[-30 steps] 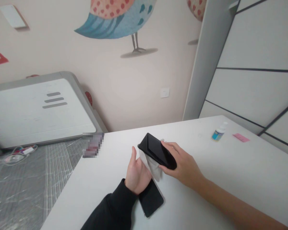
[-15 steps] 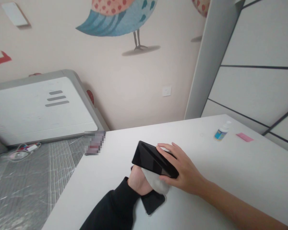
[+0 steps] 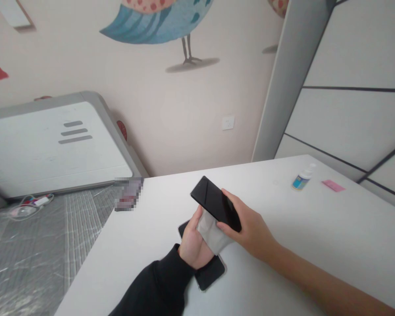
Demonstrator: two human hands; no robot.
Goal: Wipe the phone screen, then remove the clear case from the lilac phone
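My right hand grips a black phone by its lower end, tilted up above the white table. My left hand, in a black sleeve, pinches a light grey cloth against the phone's underside. A second black phone lies flat on the table beneath my left wrist, partly hidden by it.
A small bottle with a blue label and a pink slip sit at the table's far right. A wall socket is on the wall behind. To the left is a grey-covered surface with cables and a white panel.
The held phone has risen and swung back to a steeper tilt. My left hand came out from under it, and the cloth now shows between thumb and phone.
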